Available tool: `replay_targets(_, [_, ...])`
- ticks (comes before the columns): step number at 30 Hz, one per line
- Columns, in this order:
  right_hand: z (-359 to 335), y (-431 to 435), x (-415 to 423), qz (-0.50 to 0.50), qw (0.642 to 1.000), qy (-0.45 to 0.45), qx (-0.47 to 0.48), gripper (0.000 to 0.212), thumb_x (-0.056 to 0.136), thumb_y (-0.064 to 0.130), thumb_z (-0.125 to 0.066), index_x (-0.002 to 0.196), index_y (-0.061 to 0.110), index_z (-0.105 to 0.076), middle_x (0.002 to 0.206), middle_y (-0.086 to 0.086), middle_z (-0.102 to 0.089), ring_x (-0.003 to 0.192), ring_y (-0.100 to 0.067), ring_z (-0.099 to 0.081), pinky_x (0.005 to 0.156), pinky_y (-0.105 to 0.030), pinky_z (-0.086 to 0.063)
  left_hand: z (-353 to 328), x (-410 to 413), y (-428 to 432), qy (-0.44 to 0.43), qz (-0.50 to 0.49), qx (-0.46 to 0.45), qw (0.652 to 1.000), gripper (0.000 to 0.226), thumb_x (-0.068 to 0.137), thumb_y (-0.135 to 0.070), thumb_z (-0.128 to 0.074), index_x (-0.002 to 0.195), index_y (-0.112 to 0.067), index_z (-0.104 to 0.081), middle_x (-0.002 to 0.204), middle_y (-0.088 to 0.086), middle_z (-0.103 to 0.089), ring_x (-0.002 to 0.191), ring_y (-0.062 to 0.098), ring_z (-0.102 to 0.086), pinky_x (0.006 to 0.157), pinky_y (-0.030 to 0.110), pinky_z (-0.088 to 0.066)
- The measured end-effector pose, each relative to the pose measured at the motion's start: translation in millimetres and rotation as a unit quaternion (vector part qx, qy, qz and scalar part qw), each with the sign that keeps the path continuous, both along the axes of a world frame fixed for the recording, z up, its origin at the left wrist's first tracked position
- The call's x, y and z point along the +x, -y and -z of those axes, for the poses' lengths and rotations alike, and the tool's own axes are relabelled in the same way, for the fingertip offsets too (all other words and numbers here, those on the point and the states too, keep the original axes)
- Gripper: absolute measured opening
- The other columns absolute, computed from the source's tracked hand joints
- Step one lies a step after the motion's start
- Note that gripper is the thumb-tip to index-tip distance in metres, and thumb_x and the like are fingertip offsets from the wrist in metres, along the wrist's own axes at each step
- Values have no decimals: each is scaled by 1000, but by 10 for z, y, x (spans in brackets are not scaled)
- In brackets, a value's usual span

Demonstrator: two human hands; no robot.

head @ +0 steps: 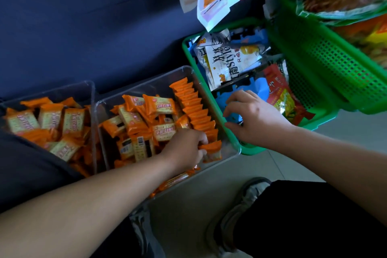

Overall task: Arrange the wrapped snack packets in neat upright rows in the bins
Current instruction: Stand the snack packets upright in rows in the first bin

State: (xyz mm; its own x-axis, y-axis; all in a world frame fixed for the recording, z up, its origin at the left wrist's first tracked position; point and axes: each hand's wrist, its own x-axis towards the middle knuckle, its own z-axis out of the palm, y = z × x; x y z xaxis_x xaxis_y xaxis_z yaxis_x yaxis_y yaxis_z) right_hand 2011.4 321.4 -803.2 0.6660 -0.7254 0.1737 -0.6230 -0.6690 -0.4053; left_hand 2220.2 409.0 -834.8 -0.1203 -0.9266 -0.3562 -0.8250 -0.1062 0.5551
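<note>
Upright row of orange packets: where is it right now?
Head view, centre: the upright row runs along the right wall of the right-hand clear bin, beside the green basket, with the left hand holding its near end.

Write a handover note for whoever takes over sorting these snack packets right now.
Left hand grips orange packets at the near end of the upright row in the middle clear bin.
Right hand rests on blue packets in the green basket; grip unclear.
Done: one row along that bin's right side.
Left: stand up the loose packets beside it and those in the left bin.
</note>
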Motion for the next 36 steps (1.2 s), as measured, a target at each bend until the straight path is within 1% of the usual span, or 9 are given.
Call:
replay_targets(4, [15,4,-68,36,998,5,49,21,82,25,-83,100,19,-74,108,-2,-60,97,-27,-61,73,-50,-58,-75,0,86,101,40,-63,992,22,92,-34,-76,111,-24,-70,108,-8,-63,101,18,-62,78,34,-51])
replay_targets(9, [-84,-1,-92,60,994,-23,93,13,86,31,-79,94,26,-70,96,8,-59,79,-17,-59,71,-46,-59,-149,0,150,122,13,-60,991,48,89,-39,-79,130,-27,-58,114,-8,-63,108,20,-63,76,32,-48])
replay_targets(14, [-204,-46,-27,29,989,-95,108,13,90,40,-74,94,30,-66,88,14,-59,85,-12,-59,70,-31,-53,-220,128,191,81,-5,-21,996,37,89,-46,-78,118,-30,-61,104,-12,-61,95,13,-62,78,35,-56])
replay_targets(17, [-196,-131,54,-22,994,-89,60,17,82,34,-82,93,26,-72,91,10,-63,90,-20,-63,71,-38,-57,-215,391,257,152,16,-98,983,40,92,-39,-74,129,-28,-63,125,-6,-61,119,18,-57,95,35,-52])
replay_targets(20, [-52,-166,181,-98,986,-136,1,28,72,39,-88,89,22,-74,92,3,-65,94,-27,-64,82,-45,-57,-144,560,277,187,18,-38,981,66,88,-46,-77,148,-30,-54,145,-3,-58,136,22,-50,111,41,-45])
replay_targets(24, [81,-75,342,-148,962,-226,-36,44,73,51,-84,106,23,-74,110,1,-66,122,-27,-59,122,-51,-32,-110,596,287,169,17,-16,985,62,88,-57,-74,143,-34,-58,142,-2,-62,132,23,-56,107,41,-48])
replay_targets(27, [86,-52,502,-147,936,-319,-19,57,75,49,-81,123,20,-68,124,-2,-61,135,-27,-48,127,-50,-2,-158,608,273,174,13,-33,984,43,87,-66,-69,109,-29,-69,108,-4,-68,105,22,-64,77,34,-49])
replay_targets(31, [190,-85,617,-145,926,-337,-82,60,51,38,-93,102,14,-74,97,-9,-67,102,-35,-66,115,-71,-33,-127,630,234,204,21,-46,978,39,84,-59,-76,89,-27,-54,98,-7,-57,100,20,-61,70,32,-41])
replay_targets(36, [238,-41,717,-136,922,-350,-97,63,56,45,-90,109,16,-70,101,-7,-67,103,-34,-64,116,-72,-28,-151,801,259,206,73,31,975,52,84,-60,-75,120,-25,-64,122,-1,-53,120,23,-51,90,38,-48])
